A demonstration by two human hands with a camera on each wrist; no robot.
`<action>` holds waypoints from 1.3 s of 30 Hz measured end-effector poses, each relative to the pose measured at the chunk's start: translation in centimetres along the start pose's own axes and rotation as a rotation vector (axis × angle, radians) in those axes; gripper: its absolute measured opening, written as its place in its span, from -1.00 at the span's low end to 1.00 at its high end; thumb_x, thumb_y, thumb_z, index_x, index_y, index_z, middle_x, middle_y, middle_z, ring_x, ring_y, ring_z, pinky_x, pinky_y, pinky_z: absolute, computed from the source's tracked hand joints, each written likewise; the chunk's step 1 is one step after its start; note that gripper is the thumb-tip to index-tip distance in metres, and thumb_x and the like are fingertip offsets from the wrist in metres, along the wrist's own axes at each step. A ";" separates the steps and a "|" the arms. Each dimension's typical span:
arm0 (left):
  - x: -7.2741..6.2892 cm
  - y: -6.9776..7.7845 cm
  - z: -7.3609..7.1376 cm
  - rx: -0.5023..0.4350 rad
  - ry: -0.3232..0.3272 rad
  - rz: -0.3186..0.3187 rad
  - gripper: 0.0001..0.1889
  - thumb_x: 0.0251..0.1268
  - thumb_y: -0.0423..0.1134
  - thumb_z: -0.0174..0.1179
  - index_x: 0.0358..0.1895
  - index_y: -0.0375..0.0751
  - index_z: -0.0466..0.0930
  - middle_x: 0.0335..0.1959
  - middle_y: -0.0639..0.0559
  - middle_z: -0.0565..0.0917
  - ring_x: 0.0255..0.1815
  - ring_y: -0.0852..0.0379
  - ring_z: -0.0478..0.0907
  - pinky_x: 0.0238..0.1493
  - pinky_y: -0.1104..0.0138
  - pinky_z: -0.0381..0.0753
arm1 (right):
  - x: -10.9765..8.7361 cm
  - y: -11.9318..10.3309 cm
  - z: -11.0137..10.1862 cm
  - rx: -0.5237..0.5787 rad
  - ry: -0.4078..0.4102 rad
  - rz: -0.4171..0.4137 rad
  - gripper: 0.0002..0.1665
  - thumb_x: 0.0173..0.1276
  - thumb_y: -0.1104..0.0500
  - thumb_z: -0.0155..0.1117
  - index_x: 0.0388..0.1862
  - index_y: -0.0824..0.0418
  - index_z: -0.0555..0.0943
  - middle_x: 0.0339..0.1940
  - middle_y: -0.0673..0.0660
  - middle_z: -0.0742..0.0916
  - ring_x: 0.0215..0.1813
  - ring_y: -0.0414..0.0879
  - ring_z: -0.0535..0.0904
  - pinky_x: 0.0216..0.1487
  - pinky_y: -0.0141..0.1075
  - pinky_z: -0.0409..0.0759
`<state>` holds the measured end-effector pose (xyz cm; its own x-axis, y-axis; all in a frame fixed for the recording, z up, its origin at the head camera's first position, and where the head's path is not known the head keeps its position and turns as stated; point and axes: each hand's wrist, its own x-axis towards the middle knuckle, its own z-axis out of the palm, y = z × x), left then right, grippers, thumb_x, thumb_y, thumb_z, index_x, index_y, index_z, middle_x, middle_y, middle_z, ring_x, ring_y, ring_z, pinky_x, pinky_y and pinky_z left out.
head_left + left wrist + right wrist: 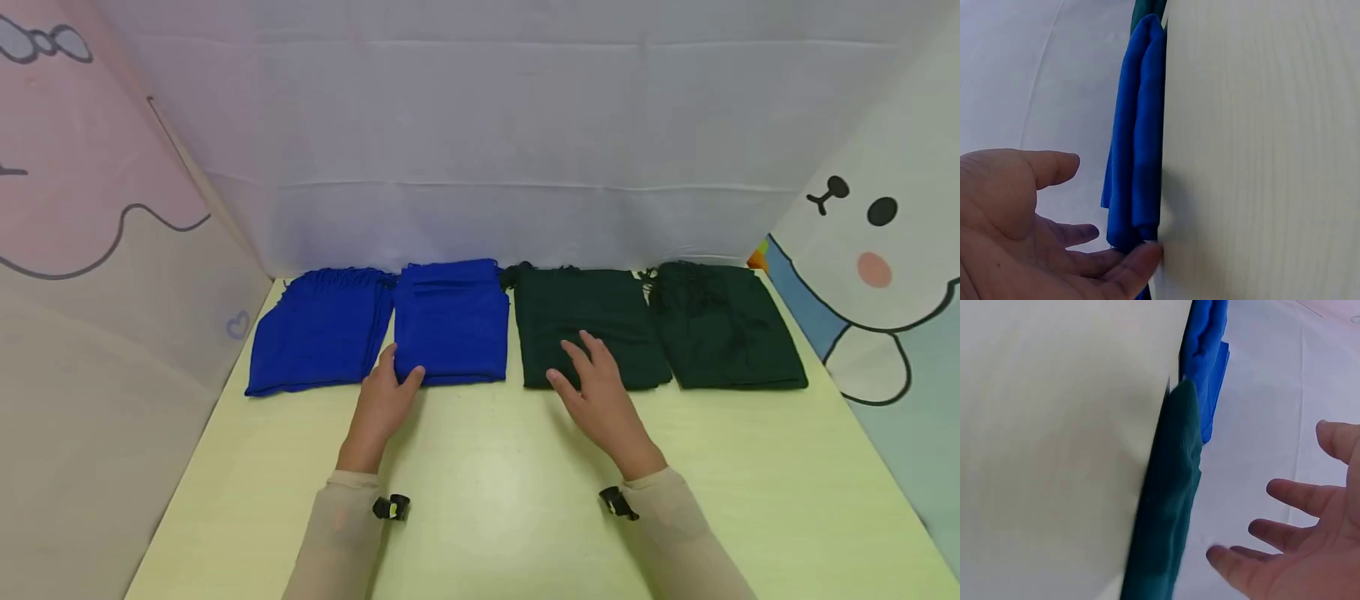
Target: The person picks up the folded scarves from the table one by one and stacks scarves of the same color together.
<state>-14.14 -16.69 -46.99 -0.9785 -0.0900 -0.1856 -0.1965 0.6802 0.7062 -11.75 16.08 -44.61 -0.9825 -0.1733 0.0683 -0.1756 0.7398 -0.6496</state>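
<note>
Four folded scarves with fringes lie in a row: a left blue scarf (318, 333), an inner blue scarf (453, 325), an inner dark green scarf (588, 304) and an outer dark green scarf (731, 333). My left hand (386, 400) is at the near left corner of the inner blue scarf, its fingers spread. In the left wrist view, fingertips (1147, 253) touch that scarf's end. My right hand (600, 400) hovers with parted fingers over the near edge of the inner green scarf. The right wrist view shows these fingers apart from the cloth.
A pale wooden table (487, 492) carries the row near its back edge. Behind it hangs a white cloth backdrop (465, 125). Printed cartoon panels stand at the left (97, 208) and right (892, 250). Both sleeves have a small black wrist device (392, 507).
</note>
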 end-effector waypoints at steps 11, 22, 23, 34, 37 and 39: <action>1.4 0.4 0.1 -0.464 -0.043 -0.136 -0.28 0.53 -0.05 0.02 0.61 -0.04 -0.09 0.46 -0.23 0.24 0.31 -0.15 0.38 0.26 0.01 0.45 | -0.3 0.1 0.7 0.308 -0.092 0.031 -0.27 0.56 -0.23 0.00 0.49 0.20 0.31 0.51 0.21 0.31 0.41 0.22 0.36 0.30 0.13 0.44; 2.0 1.7 1.2 -1.145 0.070 -0.232 -0.25 0.53 -0.25 0.03 0.59 0.05 -0.22 0.49 -0.23 0.03 0.41 -0.07 0.26 0.35 0.17 0.41 | -0.1 -0.7 1.9 0.697 -0.192 0.155 -0.35 0.59 -0.09 0.03 0.42 0.33 0.35 0.39 0.35 0.46 0.35 0.23 0.44 0.34 0.04 0.44; 2.0 1.9 1.4 -1.201 0.070 -0.238 -0.24 0.53 -0.24 0.04 0.59 0.06 -0.24 0.51 -0.22 0.01 0.44 -0.06 0.24 0.35 0.18 0.41 | -0.1 -0.7 2.2 0.719 -0.198 0.166 -0.37 0.59 -0.07 0.03 0.41 0.35 0.36 0.39 0.35 0.46 0.35 0.23 0.44 0.34 0.02 0.45; 3.1 3.1 3.1 -1.047 -0.014 -0.146 -0.25 0.52 -0.30 0.07 0.56 0.32 -0.11 0.59 -0.11 -0.15 0.37 -0.29 0.33 0.06 -0.15 0.59 | -0.3 -0.9 3.8 0.943 -0.300 0.249 -0.44 0.64 0.05 -0.05 0.35 0.47 0.35 0.34 0.45 0.48 0.38 0.24 0.43 0.35 0.00 0.44; 3.1 3.3 2.9 -1.036 -0.003 -0.148 -0.34 0.52 -0.44 -0.02 0.55 0.11 0.02 0.59 -0.12 -0.13 0.42 -0.29 0.27 0.09 -0.14 0.58 | -0.3 -0.8 4.2 1.001 -0.353 0.287 -0.39 0.65 0.04 -0.09 0.43 0.48 0.26 0.39 0.45 0.44 0.42 0.22 0.39 0.36 -0.06 0.44; 3.0 3.2 2.7 -1.043 -0.001 -0.161 -0.39 0.49 -0.54 -0.08 0.51 -0.05 0.12 0.59 -0.15 -0.09 0.45 -0.29 0.21 0.11 -0.14 0.57 | -0.3 -0.8 4.4 1.093 -0.382 0.329 -0.35 0.65 0.04 -0.10 0.48 0.47 0.18 0.44 0.44 0.38 0.46 0.20 0.34 0.38 -0.08 0.41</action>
<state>-17.53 -12.82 -47.09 -0.9361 -0.1227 -0.3296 -0.2811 -0.3017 0.9110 -11.04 12.67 -47.49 -0.8561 -0.3975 -0.3303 0.4072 -0.1254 -0.9047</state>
